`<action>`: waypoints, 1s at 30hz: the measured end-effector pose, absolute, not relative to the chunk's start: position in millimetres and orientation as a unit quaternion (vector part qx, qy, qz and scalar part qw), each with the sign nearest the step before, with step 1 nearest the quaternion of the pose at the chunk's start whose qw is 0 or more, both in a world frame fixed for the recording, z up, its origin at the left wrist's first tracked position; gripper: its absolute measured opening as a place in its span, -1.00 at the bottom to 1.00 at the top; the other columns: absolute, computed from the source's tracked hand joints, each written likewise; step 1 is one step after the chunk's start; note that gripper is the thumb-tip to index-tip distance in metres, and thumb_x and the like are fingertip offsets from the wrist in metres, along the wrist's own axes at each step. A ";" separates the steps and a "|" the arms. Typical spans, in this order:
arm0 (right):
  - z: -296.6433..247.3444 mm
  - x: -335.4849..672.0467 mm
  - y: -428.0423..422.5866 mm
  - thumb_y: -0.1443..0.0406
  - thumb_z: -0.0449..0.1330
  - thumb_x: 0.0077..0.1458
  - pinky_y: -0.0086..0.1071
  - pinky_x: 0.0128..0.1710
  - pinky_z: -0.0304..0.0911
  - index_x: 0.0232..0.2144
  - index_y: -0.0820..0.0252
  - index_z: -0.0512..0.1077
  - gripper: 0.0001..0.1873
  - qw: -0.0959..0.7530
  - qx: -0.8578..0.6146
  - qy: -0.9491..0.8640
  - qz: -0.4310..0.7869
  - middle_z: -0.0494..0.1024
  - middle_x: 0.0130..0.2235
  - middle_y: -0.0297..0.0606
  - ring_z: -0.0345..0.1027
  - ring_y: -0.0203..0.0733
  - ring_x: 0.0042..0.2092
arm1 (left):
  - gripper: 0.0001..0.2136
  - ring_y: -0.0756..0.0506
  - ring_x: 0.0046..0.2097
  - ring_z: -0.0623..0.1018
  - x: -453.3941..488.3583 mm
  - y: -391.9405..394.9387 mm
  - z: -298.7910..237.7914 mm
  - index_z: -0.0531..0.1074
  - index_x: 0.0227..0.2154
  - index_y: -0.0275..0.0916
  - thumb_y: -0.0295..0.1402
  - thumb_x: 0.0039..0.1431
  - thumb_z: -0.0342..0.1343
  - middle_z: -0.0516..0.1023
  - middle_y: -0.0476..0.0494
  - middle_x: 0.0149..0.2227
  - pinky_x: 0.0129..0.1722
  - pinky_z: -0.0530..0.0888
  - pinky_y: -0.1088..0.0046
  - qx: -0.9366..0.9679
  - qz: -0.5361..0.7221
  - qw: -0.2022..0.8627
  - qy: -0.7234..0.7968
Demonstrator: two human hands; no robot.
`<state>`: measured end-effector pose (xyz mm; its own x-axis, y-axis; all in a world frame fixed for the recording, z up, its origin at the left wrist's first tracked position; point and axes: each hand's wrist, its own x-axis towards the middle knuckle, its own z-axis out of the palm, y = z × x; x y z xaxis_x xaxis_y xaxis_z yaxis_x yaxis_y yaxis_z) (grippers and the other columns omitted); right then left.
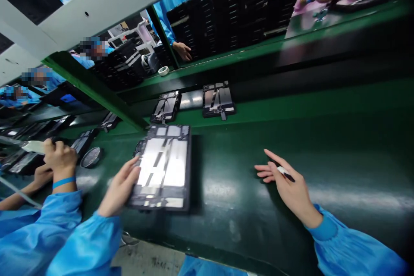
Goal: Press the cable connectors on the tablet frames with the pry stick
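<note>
My left hand [120, 187] is closed on the left edge of an opened tablet [174, 155], whose silver battery panels face up. A stack edge or second dark part shows at its left side, too hidden to name. Over the green bench, to the right, is my right hand [289, 189], its fingers partly stretched out and touching no tablet. A slim black-and-white pen-like tool [285, 173] is tucked between its thumb and index finger. Most of the tool's length is hidden by the hand.
Two opened tablets [218, 100] [166, 107] lie farther back on the bench [246, 224]. A green post [97, 90] rises at left. A co-worker's hands [61, 159] work beside a round mesh-topped cup [91, 157]. Black trays [233, 13] stand stacked behind, near a tape roll [163, 70].
</note>
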<state>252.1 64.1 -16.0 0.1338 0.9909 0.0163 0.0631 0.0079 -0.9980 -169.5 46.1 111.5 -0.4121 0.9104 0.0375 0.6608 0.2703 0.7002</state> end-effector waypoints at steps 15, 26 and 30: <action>-8.0 307.1 11.4 0.27 0.24 0.15 -0.04 0.15 0.32 0.38 0.01 -0.11 -0.12 0.322 -0.590 -0.653 0.349 0.30 0.29 -0.12 0.19 0.08 0.28 | -0.53 -0.07 -0.21 0.49 6.8 77.5 18.3 0.37 0.15 -0.19 -0.20 0.19 0.13 0.43 -0.19 -0.06 -0.29 0.48 0.42 0.676 0.262 0.424 0.542; 22.2 307.6 13.2 0.19 0.25 0.15 -0.08 -0.02 0.45 0.34 0.05 0.03 -0.21 0.323 -0.615 -0.644 0.320 0.45 0.19 -0.12 0.38 0.16 0.16 | -0.52 -0.19 0.00 0.50 6.7 26.2 27.8 0.27 0.21 -0.12 -0.18 0.27 0.14 0.47 -0.19 0.00 -0.06 0.51 0.25 0.825 0.211 0.189 0.489; 37.2 280.9 19.4 0.27 0.18 0.23 -0.17 0.02 0.43 0.26 0.05 0.16 -0.42 0.349 -0.554 -0.683 0.323 0.55 0.10 -0.17 0.47 0.01 0.08 | -0.86 -0.06 -0.25 0.52 15.2 29.6 30.9 0.50 -0.16 -0.17 -0.30 0.34 0.07 0.54 -0.07 -0.28 -0.24 0.48 0.42 0.847 0.253 0.133 0.449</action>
<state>280.9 19.4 37.2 -0.1419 0.9826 0.1198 0.5316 0.1777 -0.8281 15.2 29.6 30.9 0.4687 0.8273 0.3096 0.6927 -0.5617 0.4524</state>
